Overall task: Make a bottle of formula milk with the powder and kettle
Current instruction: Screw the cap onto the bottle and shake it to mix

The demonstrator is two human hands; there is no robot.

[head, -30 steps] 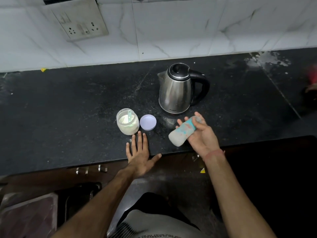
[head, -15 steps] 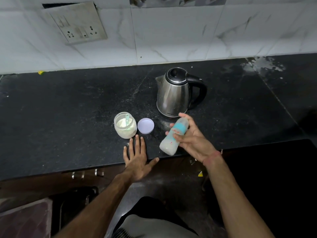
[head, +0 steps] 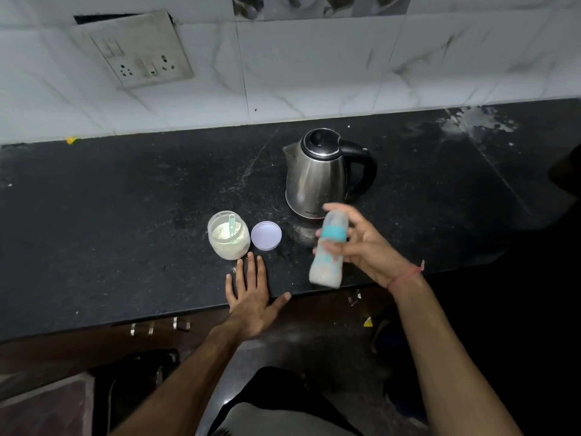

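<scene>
The countertop (head: 94,215) carries everything, and the kettle (head: 317,174) is the biggest thing on it, standing just beyond the right hand (head: 367,247), handle turned away to the right. That hand curls round the baby bottle (head: 328,250), fingers and thumb wrapped at its teal collar. The bottle's long axis is close to upright, cap end tipped slightly toward the kettle, milky base hanging near the counter's front edge. It is blurred, so this looks like a shaking step, with the mix already inside.

To the left of the grip, past the loose lid (head: 266,235), stands the open powder jar (head: 229,236) with a scoop in it. The left hand (head: 251,294) lies flat with fingers straight, fingertips just short of the jar — the nearer hand for closing it.

Small lettering sits low on the kettle, too blurred to read; the bottle's print is unreadable too.
</scene>
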